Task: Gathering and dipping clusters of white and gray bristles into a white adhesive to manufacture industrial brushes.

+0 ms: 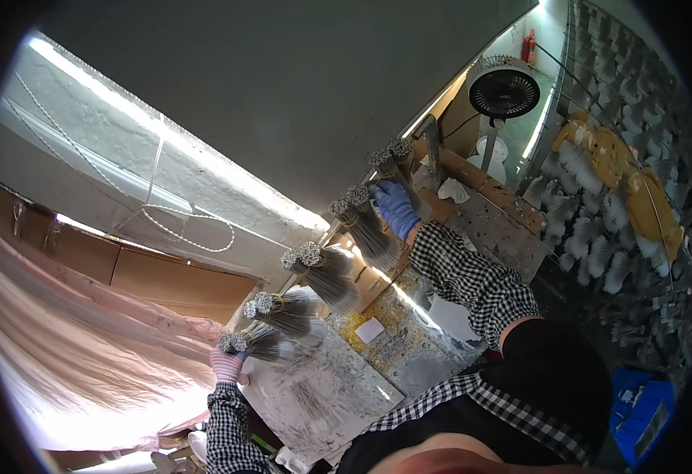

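My left hand [228, 366], in a pink-striped glove, is closed at the nearest bundle of thin grey strands [264, 346], just under its pale, knobbly end. Its fingertips are partly hidden. Farther off to the right, my right hand [396, 208] wears a blue glove. Its fingers curl against another grey strand bundle [371, 237], close to the tied end. Between my hands, more bundles lie in a slanting row, including a middle bundle [332, 282] and a lower bundle [295, 313]. Yellowish bands tie them near their pale ends.
Stained boards [326, 395] form the work surface, with a small white card [370, 330] on it. A fan [504, 91] stands at the far right beside a metal post. Grey feathery pieces [599, 261] cover a rack. Pink cloth [101, 347] hangs left; a blue crate [641, 415] sits lower right.
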{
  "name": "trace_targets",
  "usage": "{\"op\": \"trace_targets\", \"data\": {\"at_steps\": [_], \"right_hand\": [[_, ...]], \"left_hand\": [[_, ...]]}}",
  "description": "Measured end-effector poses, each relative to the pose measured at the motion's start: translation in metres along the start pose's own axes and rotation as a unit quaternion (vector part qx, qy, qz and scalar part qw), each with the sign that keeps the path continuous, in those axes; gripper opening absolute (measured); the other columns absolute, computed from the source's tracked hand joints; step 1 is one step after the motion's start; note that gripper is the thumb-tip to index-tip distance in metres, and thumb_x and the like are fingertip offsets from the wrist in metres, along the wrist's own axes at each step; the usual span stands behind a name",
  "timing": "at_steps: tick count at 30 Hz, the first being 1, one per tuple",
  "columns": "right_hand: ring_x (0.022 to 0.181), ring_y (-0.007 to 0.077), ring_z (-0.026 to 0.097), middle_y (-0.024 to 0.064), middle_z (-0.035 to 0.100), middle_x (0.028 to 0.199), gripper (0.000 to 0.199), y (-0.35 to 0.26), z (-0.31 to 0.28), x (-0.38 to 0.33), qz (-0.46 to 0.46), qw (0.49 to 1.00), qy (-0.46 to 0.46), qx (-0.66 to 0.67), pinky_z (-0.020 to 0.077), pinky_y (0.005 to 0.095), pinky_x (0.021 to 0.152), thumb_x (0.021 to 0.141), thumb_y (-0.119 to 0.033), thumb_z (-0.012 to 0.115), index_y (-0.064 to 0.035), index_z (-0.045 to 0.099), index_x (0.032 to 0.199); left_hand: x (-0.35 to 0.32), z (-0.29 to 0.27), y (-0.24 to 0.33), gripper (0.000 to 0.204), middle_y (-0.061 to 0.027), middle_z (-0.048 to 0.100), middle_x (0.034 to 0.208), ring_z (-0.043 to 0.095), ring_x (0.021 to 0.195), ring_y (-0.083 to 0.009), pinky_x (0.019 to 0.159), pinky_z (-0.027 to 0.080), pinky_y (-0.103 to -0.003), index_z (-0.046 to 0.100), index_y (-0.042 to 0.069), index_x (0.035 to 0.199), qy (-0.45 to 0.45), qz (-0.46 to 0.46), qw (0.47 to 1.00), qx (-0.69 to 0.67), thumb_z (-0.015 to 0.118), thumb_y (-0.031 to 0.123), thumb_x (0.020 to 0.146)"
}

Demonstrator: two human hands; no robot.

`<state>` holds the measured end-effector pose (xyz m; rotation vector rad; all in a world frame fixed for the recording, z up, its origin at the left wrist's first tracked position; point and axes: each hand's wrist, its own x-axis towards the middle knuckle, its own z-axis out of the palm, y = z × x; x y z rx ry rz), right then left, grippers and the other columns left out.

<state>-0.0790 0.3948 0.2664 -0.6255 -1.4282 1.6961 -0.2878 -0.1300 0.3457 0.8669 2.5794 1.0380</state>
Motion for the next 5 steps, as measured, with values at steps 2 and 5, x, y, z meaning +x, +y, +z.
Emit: {"op": "trace_targets", "data": {"at_steps": [2,5], "right_hand": [[0.088,0.0305,0.066,0.0188,0.070,0.097,0.023,0.009,0.006,0.011,-0.063,0.995,0.010,-0.077,0.0512,0.0392,0.083,0.100,-0.022,0.062,-0.0005,0.069,0.104],[0.096,0.0347,0.067,0.0212,0.070,0.101,0.027,0.039,0.027,0.011,-0.013,0.995,0.029,-0.098,0.0506,0.0416,0.089,0.099,-0.027,0.064,-0.0015,0.069,0.105]], "left_hand": [[-0.001,-0.003,-0.005,0.050,-0.0069,0.077,0.096,0.071,0.086,-0.0182,0.082,0.056,-0.034,0.072,0.001,0.103,0.026,-0.025,0.998,0.043,0.096,0.027,0.067],[0.007,-0.007,-0.018,0.059,-0.0102,0.076,0.105,0.071,0.094,-0.0191,0.089,0.055,-0.033,0.068,0.000,0.114,0.014,-0.055,0.997,-0.043,0.093,0.030,0.070]]}}
